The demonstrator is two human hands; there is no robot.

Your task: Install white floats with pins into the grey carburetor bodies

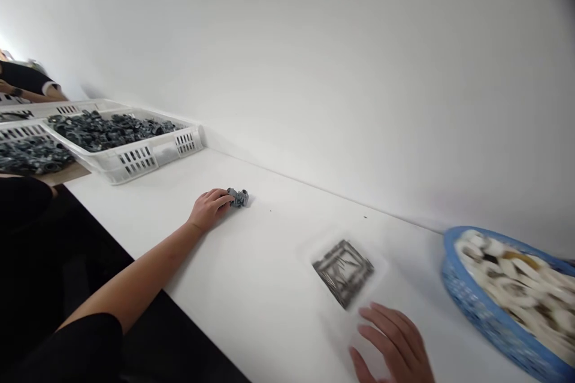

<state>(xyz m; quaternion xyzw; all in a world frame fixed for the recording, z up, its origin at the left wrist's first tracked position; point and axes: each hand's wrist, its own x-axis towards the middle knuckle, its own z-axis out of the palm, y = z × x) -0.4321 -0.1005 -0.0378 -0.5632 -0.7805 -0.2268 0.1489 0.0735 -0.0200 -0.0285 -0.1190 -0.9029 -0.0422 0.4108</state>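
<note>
From up on the person's head, we're looking forward and down, frame tipped over, across the white table (269, 287), right hand (390, 347) right up close at the bottom edge, left hand (209, 209) farther out.

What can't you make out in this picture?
From the head camera:
- Small grey part: partly hidden by the fingers of the left hand, and too small to identify.
- Square grey frame: blurred, so its contents are unclear.
- Blue basket: cut off by the right edge; its white pieces are blurred.
- Right hand: cut off by the bottom edge.
</note>
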